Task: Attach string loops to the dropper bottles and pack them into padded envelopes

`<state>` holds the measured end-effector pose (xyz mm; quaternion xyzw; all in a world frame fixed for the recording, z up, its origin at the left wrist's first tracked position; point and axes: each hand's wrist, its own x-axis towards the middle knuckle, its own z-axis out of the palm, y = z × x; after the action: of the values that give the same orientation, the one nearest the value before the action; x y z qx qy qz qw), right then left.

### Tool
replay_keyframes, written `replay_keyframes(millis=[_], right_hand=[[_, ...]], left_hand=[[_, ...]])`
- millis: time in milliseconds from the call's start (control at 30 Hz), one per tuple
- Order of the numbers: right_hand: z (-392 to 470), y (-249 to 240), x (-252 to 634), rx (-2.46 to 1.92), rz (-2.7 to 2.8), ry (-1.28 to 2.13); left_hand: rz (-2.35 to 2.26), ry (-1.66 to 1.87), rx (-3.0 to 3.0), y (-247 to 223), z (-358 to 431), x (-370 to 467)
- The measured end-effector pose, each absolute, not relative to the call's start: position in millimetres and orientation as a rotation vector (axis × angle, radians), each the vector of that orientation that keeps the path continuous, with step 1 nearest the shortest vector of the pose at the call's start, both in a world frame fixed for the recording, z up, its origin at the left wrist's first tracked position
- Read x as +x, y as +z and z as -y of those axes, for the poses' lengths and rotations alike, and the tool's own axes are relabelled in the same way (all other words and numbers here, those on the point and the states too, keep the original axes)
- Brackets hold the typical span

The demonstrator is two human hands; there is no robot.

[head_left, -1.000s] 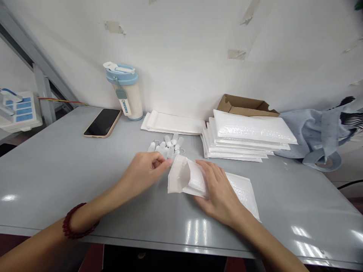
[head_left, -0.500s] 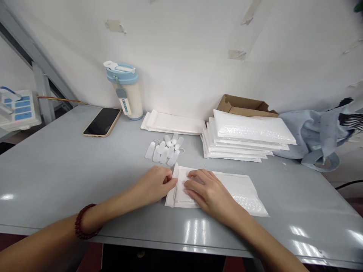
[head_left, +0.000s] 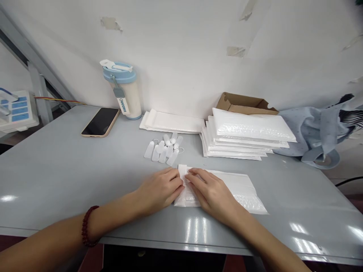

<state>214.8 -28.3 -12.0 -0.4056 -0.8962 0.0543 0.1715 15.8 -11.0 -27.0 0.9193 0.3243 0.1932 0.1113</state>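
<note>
A white bubble mailer point(head_left: 241, 189) lies flat on the grey table in front of me, its left end folded over. My left hand point(head_left: 166, 187) has its fingers closed on that folded end. Resting on top of the mailer, my right hand point(head_left: 211, 192) has bent fingers slightly apart, their tips near the fold. The two hands' fingertips almost meet, and they hide part of the flap. Just beyond the mailer is a small heap of translucent plastic squeeze bottles point(head_left: 162, 151) with caps.
Behind the bottles lie a few flat white mailers point(head_left: 176, 122). A stack of filled bubble mailers point(head_left: 249, 128) stands at right, before a cardboard box point(head_left: 246, 102). A tumbler point(head_left: 129, 94) and a phone point(head_left: 101, 122) are at left; blue cloth point(head_left: 297, 128) lies far right.
My left hand has moved right with the mailer's left end, which now lies folded further over. My right hand has stayed nearly in place on the mailer.
</note>
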Motion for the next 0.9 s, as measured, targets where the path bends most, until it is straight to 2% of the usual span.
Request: replay_keyframes(millis=[133,400,600,800,900], right_hand=[[28,-19,215,-1.110,2.684,0.127],[27,-17,212,-1.154,2.743,0.098],[28,-15,211,-1.179,2.768,0.070],[26,-15,211,-1.194,2.737,0.106],[27,-14,211,-1.203,2.727,0.116]], left_hand=[[-0.826,0.704,2.901,-29,13,16],[-0.617,0.737,3.207,-29,26,18],[-0.486,0.638,3.136,-22,29,14],[-0.522,0.357,3.029,-11,18,9],[-0.489,0.416,3.132,-15,15,11]])
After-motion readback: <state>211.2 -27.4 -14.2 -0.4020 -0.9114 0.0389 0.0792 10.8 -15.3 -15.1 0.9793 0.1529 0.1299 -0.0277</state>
